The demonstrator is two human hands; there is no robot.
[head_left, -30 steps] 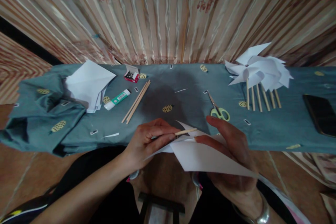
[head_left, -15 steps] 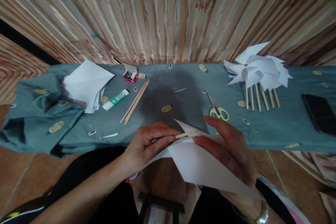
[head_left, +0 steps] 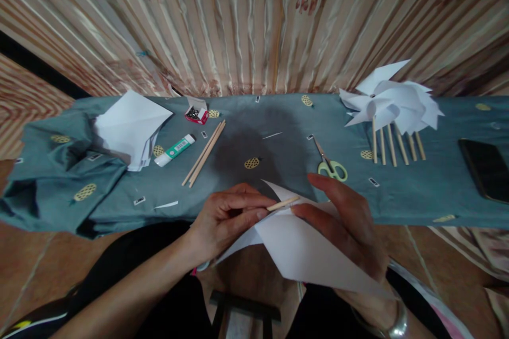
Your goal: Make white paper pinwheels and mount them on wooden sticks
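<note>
Where the pale round wooden stick (head_left: pixel 283 203) meets the folded white paper sheet (head_left: pixel 304 246): the step in hand, as I judge it from my distant seat, is fitting one to the other.
Left hand (head_left: pixel 228 217): thumb and forefinger pinch the stick, its tip projecting past them over the paper.
Right hand (head_left: pixel 353 225): the digits I can see are spread, one touching the paper beside the stick's tip (others lie hidden, so I cannot tell whether they grip).
Stick tip: my next move, I judge, calls for a steady pinch and light pressure, lest the paper crease.
Grey-green patterned cloth (head_left: pixel 405 204): hands and paper straddle its near edge in my view.
Open room: widest between the loose pale wooden sticks (head_left: pixel 206 154) and the green-handled metal scissors (head_left: pixel 326 159).
</note>
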